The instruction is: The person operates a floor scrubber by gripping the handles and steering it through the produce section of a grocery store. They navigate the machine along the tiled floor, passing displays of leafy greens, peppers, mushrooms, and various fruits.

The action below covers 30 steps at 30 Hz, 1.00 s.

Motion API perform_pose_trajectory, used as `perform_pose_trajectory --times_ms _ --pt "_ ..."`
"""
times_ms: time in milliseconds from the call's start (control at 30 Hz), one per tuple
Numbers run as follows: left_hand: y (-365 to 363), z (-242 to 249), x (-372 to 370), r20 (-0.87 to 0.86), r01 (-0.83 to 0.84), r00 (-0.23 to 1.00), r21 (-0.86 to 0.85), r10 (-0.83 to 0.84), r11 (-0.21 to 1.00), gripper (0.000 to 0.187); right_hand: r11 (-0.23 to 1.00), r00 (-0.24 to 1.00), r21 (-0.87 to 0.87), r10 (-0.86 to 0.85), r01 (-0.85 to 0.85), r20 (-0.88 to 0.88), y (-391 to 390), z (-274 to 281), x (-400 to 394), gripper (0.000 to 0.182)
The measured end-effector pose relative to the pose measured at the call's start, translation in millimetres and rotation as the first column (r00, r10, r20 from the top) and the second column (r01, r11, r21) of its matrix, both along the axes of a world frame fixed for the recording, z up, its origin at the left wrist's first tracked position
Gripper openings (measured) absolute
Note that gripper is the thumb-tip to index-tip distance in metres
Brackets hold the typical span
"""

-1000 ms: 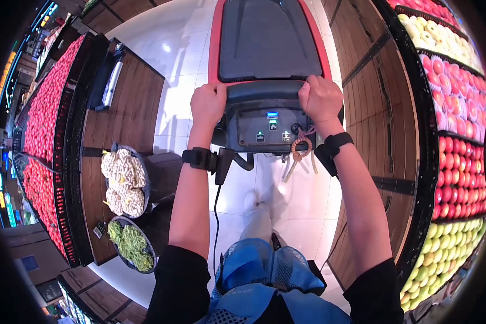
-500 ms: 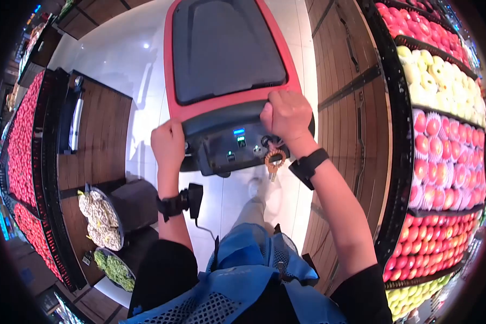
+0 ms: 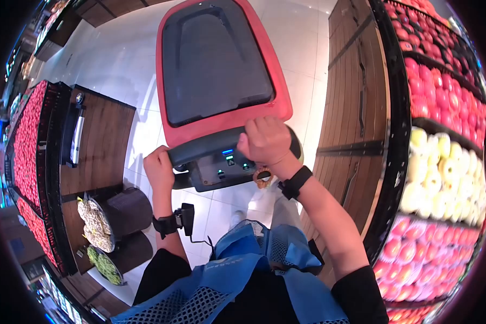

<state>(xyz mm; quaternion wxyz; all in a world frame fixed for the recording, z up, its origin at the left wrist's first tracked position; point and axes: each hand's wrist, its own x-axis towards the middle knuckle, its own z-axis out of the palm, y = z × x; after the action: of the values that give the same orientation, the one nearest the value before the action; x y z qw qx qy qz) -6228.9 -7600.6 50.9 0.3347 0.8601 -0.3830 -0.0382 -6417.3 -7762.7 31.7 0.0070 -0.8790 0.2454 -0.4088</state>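
Handlebar [image 3: 208, 142], in grip: matt plastic
Lid [image 3: 216, 65], beyond grip: smooth plastic
Floor [image 3: 302, 59], below: glossy tile
Vest [image 3: 229, 272], behind: mesh cloth

This is a shop, the fresh-produce section of a grocery: right of the red machine [image 3: 218, 65], a wood-panelled stand [image 3: 343, 92] carries banked rows of red fruit [image 3: 405, 248] and pale fruit [image 3: 434, 175]; left of the machine, another wooden stand [image 3: 97, 143] bears massed small red produce [image 3: 28, 135], near dark buckets [image 3: 130, 208] of pale and green produce.
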Motion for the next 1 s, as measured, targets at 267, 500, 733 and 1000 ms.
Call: perform_pose_trajectory --times_ms 267,500,733,1000 --pt "-109.6 -4.7 -3.9 0.055 -0.121 0.991 0.000 0.121 0.993 0.034 0.987 0.987 0.019 0.159 -0.159 0.025 -139.8 3.0 15.3 0.020" --pt "-204.8 -3.7 0.3 0.070 -0.227 0.971 -0.010 0.227 0.974 0.034 0.961 0.963 0.072 0.268 -0.269 0.015 -242.3 -1.5 43.6 0.021" --pt "-291.8 -9.7 24.9 0.134 -0.288 0.947 -0.056 0.293 0.956 0.033 0.934 0.934 0.023 0.354 -0.355 0.055 -344.4 -7.6 87.1 0.021" --pt "-389.3 -3.2 64.2 0.046 -0.442 0.895 -0.036 0.443 0.896 0.032 0.919 0.920 -0.027 0.393 -0.393 -0.003 -447.6 -8.2 153.6 0.017"
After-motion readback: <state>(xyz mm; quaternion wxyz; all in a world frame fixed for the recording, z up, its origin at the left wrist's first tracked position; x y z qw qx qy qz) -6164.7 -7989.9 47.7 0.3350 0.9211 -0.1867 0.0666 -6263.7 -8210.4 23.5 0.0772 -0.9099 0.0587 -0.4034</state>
